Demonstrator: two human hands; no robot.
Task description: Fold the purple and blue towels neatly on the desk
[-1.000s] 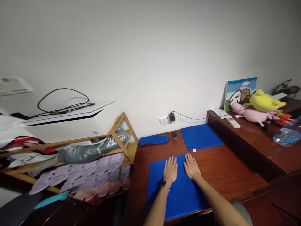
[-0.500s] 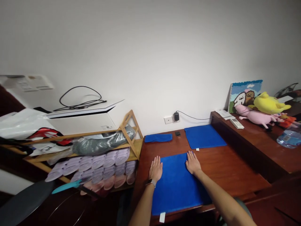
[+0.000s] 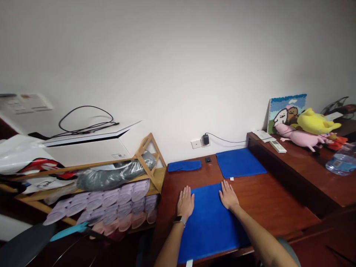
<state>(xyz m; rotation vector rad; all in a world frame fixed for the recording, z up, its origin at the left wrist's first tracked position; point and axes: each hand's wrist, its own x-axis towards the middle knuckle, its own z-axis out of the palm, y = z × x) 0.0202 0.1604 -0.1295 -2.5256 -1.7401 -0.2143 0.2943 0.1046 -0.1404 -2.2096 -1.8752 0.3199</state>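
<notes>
A blue towel lies spread flat near the front edge of the brown wooden desk, a white tag sticking out at its lower left. My left hand rests flat on its far left corner, fingers stretched forward, a watch on the wrist. On the far right corner lies my right hand, also flat with fingers out. Behind them a second blue towel is laid out flat by the desk's right side. A narrow folded blue towel sits at the back left.
Left of the desk stands a wooden rack with rows of slippers and a white box. On the raised right ledge are a remote control, plush toys and a water bottle. A charger is plugged into the wall.
The view has turned slightly, so the rack and desk items sit a little farther left. Both hands stay flat at the towel's far corners.
</notes>
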